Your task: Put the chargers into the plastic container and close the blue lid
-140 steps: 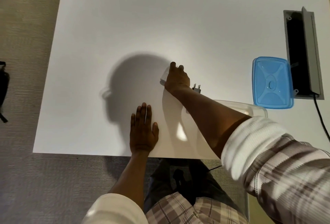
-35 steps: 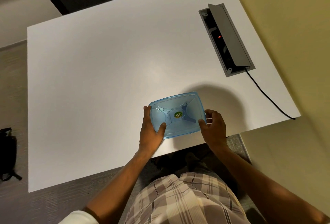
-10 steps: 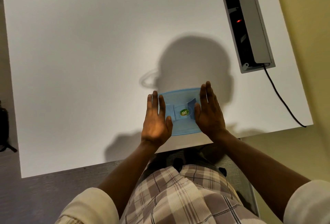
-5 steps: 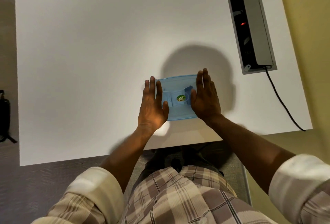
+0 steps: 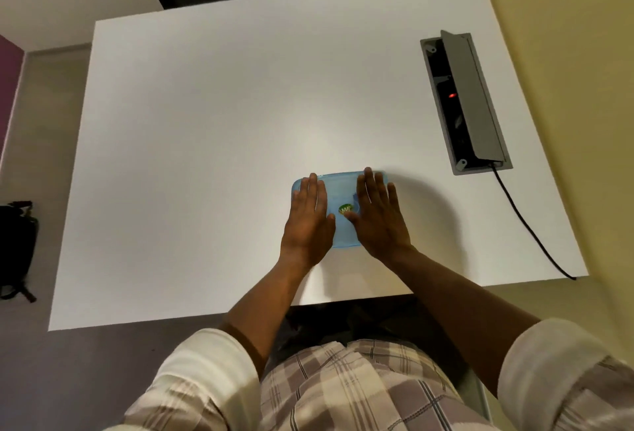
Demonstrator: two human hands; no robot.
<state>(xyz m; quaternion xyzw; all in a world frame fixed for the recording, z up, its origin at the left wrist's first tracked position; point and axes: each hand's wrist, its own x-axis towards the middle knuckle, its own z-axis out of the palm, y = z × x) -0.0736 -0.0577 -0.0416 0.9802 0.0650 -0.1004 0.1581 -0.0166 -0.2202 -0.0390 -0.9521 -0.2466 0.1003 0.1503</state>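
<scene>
Both hands, left [image 5: 306, 218] and right [image 5: 377, 216], lie open and flat on the lid [image 5: 341, 197]; thin, flexible plastic, best pressed along its edges.

Office: white desk [image 5: 212, 142], built-in power box [image 5: 465, 101]

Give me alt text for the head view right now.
Both hands, left hand and right hand, lie flat on the blue lid of a container near the front edge of a white table. An open grey cable box sits to the right.
</scene>
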